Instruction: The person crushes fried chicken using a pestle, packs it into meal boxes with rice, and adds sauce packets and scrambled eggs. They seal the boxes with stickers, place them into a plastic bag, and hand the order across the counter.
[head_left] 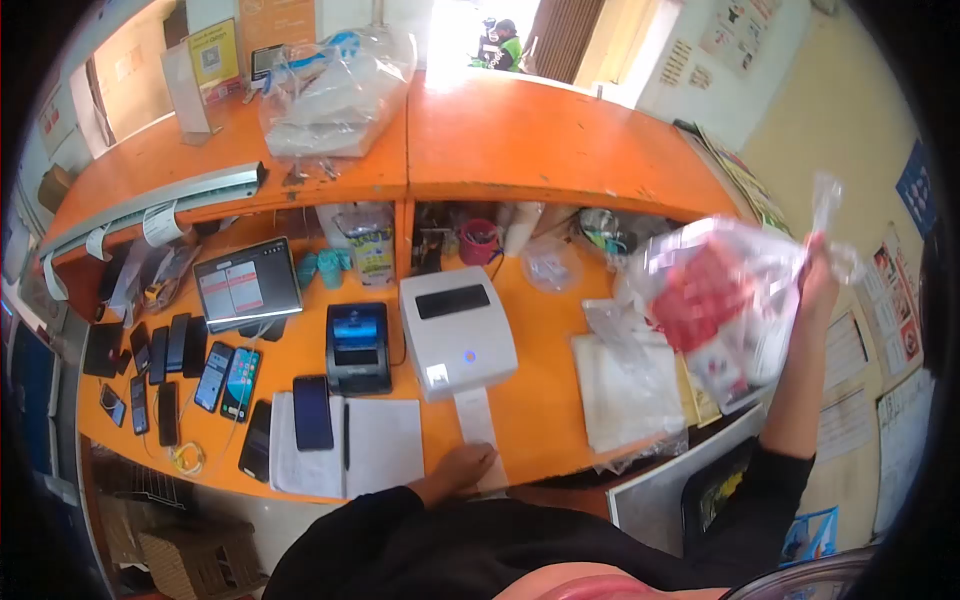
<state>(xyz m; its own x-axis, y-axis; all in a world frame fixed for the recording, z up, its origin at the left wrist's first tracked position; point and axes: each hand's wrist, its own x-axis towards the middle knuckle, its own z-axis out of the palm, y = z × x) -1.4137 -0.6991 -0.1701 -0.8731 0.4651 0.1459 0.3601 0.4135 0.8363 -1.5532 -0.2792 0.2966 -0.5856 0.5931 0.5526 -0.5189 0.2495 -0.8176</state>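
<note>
My right hand (818, 272) is raised at the right, fingers closed round the gathered neck of a clear plastic bag (765, 345). Red and white packs show through the bag, which hangs over the counter's right end. At the counter's front edge, my left hand (462, 470) has its fingers curled on a white paper strip (476, 415). That strip comes out of the front of a white label printer (460, 345) with a lit blue button. Farther right lies a stack of flat plastic bags (630, 385).
A black receipt printer (358, 350), an open notebook (385, 445) with a phone on it, a tablet (247, 282) and several phones (240, 384) with cables occupy the left side. A raised orange shelf (560, 140) runs along the back, carrying a large plastic-wrapped bundle (335, 100).
</note>
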